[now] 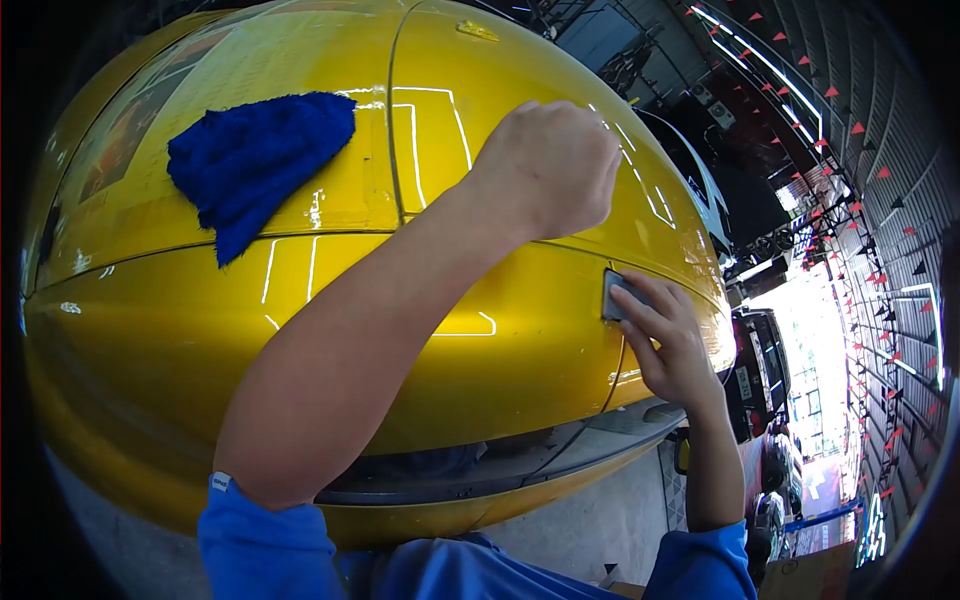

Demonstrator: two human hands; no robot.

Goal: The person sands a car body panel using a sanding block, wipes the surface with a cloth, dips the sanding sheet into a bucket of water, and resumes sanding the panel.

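On the yellow car (540,395): grey pad (612,298), held by right hand (668,338); work looks underway, finished extent unclear. Over car: left hand (560,165), fisted, contents hidden. Atop car: blue cloth (258,165).

Gray flr (600,505) is showing at btm; corrugated wall or roof (915,190) (can't tell which) is filling R side, w/ red pennants (858,128) hanging across. White tube lts (750,47) are glowing; bright opening (815,350) is letting in lt nr parked dark car (768,370).
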